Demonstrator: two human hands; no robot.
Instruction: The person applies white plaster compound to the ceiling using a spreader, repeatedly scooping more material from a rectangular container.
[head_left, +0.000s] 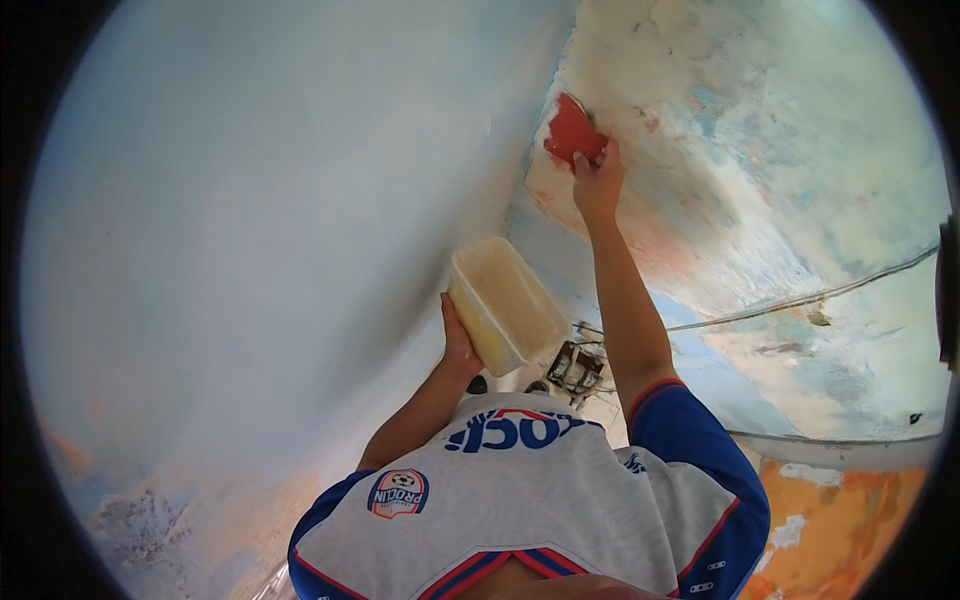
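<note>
My right hand (598, 182) is stretched up to the wall on the right, its fingers closed on a red, flat putty scraper (575, 130). The scraper lies against the patchy wall (690, 170) close to the corner, and pale smears show on its left edge. Lower down, my left hand (459, 340) grips the side of a pale yellow rectangular tub (478, 325). The tub is tilted with its open top toward me, and a cream-coloured coating covers its inside. Part of the left hand is hidden behind the tub.
A smooth bluish-white wall (230, 220) rises on the left and meets the patchy wall at a corner. A cable (800, 301) runs along the right wall. Below the tub, an object with a dark frame (577, 368) stands near my feet. Orange, peeling paint (835, 525) shows at lower right.
</note>
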